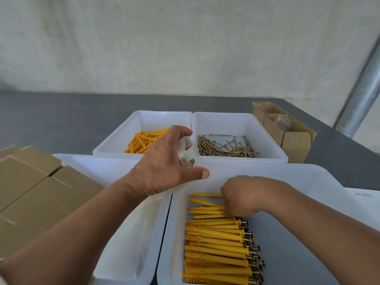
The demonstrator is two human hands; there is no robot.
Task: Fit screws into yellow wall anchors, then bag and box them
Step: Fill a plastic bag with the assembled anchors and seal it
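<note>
In the near right tray (287, 175), assembled anchors (216, 241) are being gathered by the right hand (240, 194), fingers curled round a few; their long axes are running left to right, screw heads rightward. A clear bag (185, 145) is being held in the left hand (164, 161), fingers curled round it, just up-left beyond the tray's rim.

Bright, even daylight with soft shadows; wide-angle bending at the edges, slight blur low in the picture.
</note>
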